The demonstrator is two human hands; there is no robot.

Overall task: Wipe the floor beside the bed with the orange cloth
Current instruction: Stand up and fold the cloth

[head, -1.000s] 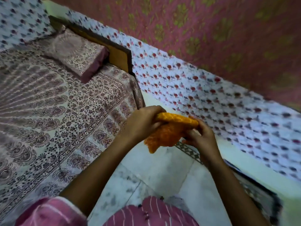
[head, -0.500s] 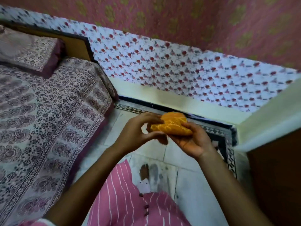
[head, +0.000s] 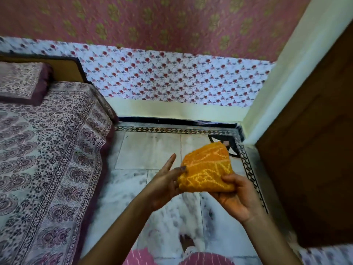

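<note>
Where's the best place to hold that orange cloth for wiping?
Probably flat over the top of the orange cloth, palm down from above. It is folded into a thick pad; the right hand cups it from beneath, the left hand touches its left edge.

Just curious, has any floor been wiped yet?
Not that I can see. The orange cloth is folded into a pad, held above the floor in the right hand, with the left hand open against it. All the wiping beside the bed remains.
</note>
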